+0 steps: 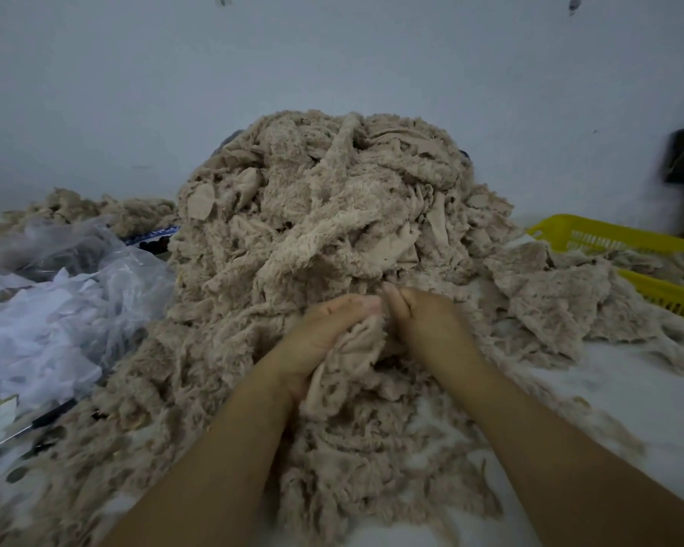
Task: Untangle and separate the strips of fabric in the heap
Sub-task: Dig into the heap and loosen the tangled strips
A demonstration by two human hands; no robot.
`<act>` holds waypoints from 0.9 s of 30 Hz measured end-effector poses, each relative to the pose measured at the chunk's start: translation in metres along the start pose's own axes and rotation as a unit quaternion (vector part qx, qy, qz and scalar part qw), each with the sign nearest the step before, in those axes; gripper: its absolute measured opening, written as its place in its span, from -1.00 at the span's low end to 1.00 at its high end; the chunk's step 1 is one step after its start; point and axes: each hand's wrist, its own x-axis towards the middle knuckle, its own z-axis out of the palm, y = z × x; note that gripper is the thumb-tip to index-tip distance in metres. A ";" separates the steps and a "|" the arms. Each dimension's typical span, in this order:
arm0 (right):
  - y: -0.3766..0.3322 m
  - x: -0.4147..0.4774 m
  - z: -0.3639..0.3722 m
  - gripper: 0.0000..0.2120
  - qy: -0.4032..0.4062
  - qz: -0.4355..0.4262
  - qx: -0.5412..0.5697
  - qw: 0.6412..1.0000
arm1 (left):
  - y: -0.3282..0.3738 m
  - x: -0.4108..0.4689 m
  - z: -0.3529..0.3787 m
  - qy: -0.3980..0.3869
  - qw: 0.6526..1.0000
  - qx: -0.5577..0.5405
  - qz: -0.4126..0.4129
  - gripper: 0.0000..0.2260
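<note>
A tall heap of beige fuzzy fabric strips (pixel 324 215) fills the middle of the view and spreads down toward me. At its foot, my left hand (pixel 324 333) grips a bunched strip of the fabric (pixel 352 361) that hangs below the palm. My right hand (pixel 423 317) is close beside it, thumb up, its fingers curled into the same bunch. The two thumbs nearly touch. The fingertips of both hands are buried in the fabric.
Crumpled clear plastic bags (pixel 56 302) lie at the left. A yellow slotted basket (pixel 624 242) holding more fabric stands at the right. A smaller beige pile (pixel 91 209) sits at the back left. A dark-handled tool (pixel 28 428) lies at the lower left. The wall rises behind.
</note>
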 end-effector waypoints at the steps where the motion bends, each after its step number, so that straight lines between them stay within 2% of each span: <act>1: 0.005 0.002 -0.001 -0.53 0.001 0.029 -0.009 1.000 | 0.004 -0.003 -0.003 -0.009 0.998 -0.069 0.001 -0.86; 3: 0.014 0.002 -0.003 -0.53 0.016 0.059 0.030 0.998 | 0.011 -0.003 -0.007 -0.003 0.989 -0.150 0.015 -0.85; 8: -0.006 -0.008 0.001 -0.61 0.061 -0.032 0.135 0.989 | 0.012 0.003 -0.005 0.074 0.973 -0.217 0.034 -0.66; 12: -0.018 -0.010 -0.005 -0.57 0.127 -0.080 0.192 0.970 | 0.015 -0.002 -0.007 0.032 0.952 -0.302 0.034 -0.60; 16: -0.023 -0.017 -0.002 -0.63 0.027 -0.134 0.186 0.973 | 0.011 0.000 -0.002 0.042 0.976 -0.212 0.041 -0.37; 18: -0.026 -0.018 0.001 -0.58 -0.011 -0.146 0.167 0.975 | 0.014 0.000 0.002 0.058 0.975 -0.209 0.048 -0.29; 20: -0.028 -0.018 0.003 -0.53 -0.045 -0.161 0.130 0.977 | 0.012 0.002 -0.001 0.095 0.969 -0.221 0.054 -0.29; 22: -0.029 -0.019 0.007 -0.63 -0.071 -0.187 0.105 0.974 | 0.011 0.005 -0.002 0.130 0.966 -0.215 0.055 -0.36; 24: -0.029 -0.019 0.009 -0.69 -0.086 -0.180 0.129 0.971 | 0.010 0.006 0.000 0.152 0.963 -0.214 0.060 -0.39; 27: -0.027 -0.019 0.006 -0.60 -0.098 -0.114 0.253 0.956 | 0.012 0.007 0.000 0.138 0.959 -0.242 0.043 -0.37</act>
